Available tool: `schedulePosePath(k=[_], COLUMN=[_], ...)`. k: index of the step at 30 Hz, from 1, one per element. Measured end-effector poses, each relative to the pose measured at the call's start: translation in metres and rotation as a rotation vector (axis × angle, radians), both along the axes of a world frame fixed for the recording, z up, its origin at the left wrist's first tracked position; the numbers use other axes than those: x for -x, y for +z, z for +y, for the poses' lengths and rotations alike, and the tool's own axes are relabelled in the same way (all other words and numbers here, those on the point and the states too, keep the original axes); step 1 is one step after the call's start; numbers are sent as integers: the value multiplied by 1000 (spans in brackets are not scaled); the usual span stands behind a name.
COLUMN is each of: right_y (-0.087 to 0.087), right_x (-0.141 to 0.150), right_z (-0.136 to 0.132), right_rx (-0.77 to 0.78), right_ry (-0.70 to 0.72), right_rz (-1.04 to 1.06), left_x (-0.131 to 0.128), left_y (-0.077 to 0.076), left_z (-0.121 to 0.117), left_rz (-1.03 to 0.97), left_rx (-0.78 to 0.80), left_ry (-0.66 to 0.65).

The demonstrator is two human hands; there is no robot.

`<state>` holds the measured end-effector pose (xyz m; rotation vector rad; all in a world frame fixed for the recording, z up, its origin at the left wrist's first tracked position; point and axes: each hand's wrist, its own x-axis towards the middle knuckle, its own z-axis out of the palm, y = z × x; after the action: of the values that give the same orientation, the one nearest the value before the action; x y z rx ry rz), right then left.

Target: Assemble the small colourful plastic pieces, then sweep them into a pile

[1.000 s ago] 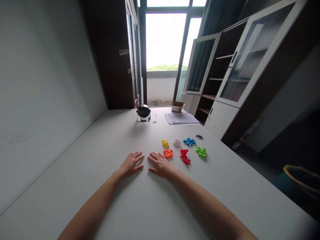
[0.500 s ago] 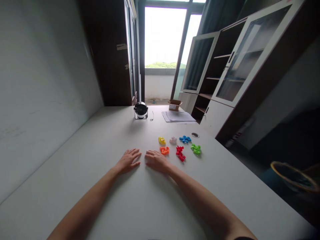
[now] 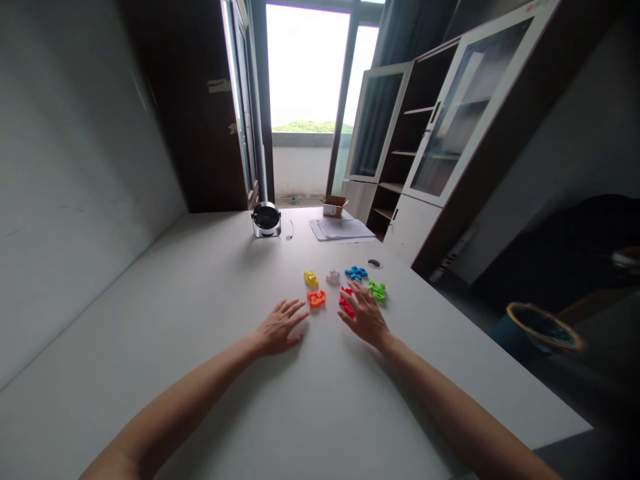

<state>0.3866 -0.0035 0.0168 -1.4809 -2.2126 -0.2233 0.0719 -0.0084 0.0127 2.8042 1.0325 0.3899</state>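
Observation:
Small piles of plastic pieces, sorted by colour, lie on the white table. My right hand (image 3: 366,316) is over the red pieces (image 3: 346,303) with its fingers apart, partly covering them; whether it touches them I cannot tell. My left hand (image 3: 281,328), fingers spread, is just left of and nearer than the orange pieces (image 3: 316,299), apart from them. Behind these two piles are the yellow pieces (image 3: 311,279), the pale pink pieces (image 3: 333,276) and the blue pieces (image 3: 355,273). Green pieces (image 3: 377,291) sit just beyond my right hand, to the right.
At the far end of the white table (image 3: 210,280) stand a round black-and-silver device (image 3: 267,219) and a small open cardboard box (image 3: 333,207), with papers (image 3: 343,229) before it. A cable hole (image 3: 375,264) is near the right edge. A bin (image 3: 543,327) stands beyond that edge.
My right hand has moved right, from beside the left hand to over the red pieces. My left hand has shifted right, towards the orange pieces. The view has turned slightly to the right.

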Motion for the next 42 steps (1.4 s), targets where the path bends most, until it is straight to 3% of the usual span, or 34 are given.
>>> schedulePosePath(k=[4,9,15,19,22,26,31,37,42], right_y=[-11,-9,-19,-24,-24,-22,-23,-27,-21], right_x=[-15,-16,-14,-15,-19,-21,-10,12,-13], right_z=[-3,28,67,89,100,112,133,141,135], right_rx=[158,152,180,280,320,230,171,206,90], right_ry=[-79,-141,-162,-120,-40,98,-24,1,-182], right_rz=[-46,-80,-88,-75,-58,-57,-11,51,120], left_x=[-37,-66,-100,-116,-122,-126,-125,-119,-120], left_y=[4,3,-14,-22,-24,-26,-29,-30,-29], left_z=[10,34,73,93,104,118,134,142,135], left_rz=[-32,-48,-89,-116,-137,-170,-200,-203,-212], left_rx=[-3,-57,24,31,19,-1,59,99,50], left_ry=[16,24,260,322,310,269,356,298,241])
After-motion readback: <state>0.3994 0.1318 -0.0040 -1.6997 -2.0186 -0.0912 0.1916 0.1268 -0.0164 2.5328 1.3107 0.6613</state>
